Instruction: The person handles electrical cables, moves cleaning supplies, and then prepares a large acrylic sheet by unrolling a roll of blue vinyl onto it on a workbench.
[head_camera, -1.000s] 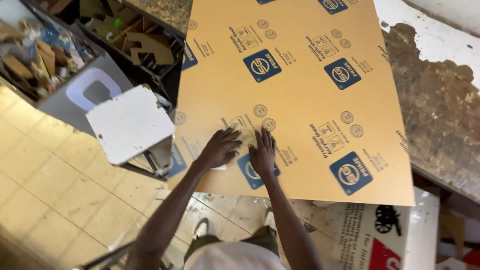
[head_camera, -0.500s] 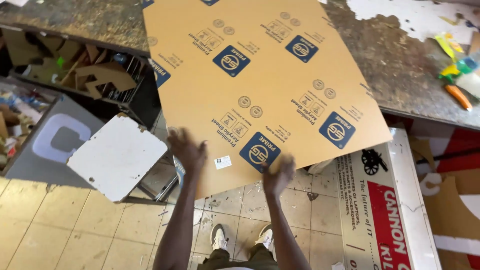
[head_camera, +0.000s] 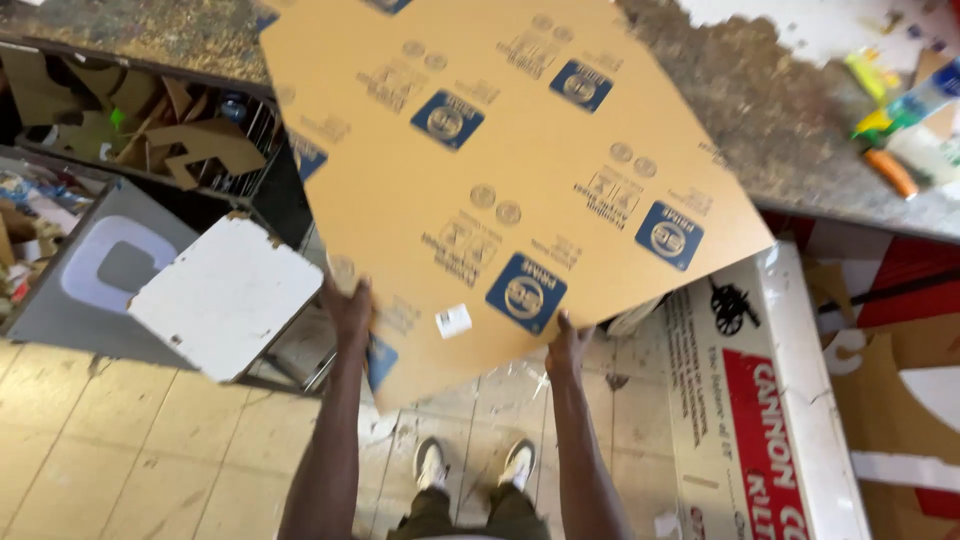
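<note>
Two hands grip one big tan sheet (head_camera: 520, 190) — paper-masked panel with blue square marks — at its near corner, which juts off the speckled workbench (head_camera: 790, 130). Our left hand (head_camera: 350, 312) clasps the left edge, our right hand (head_camera: 567, 345) pinches the lower edge. We judge it stiff, smooth, fairly light but unwieldy, so a wide edge grip suits. Beside it stands a white stool (head_camera: 225, 295).
</note>
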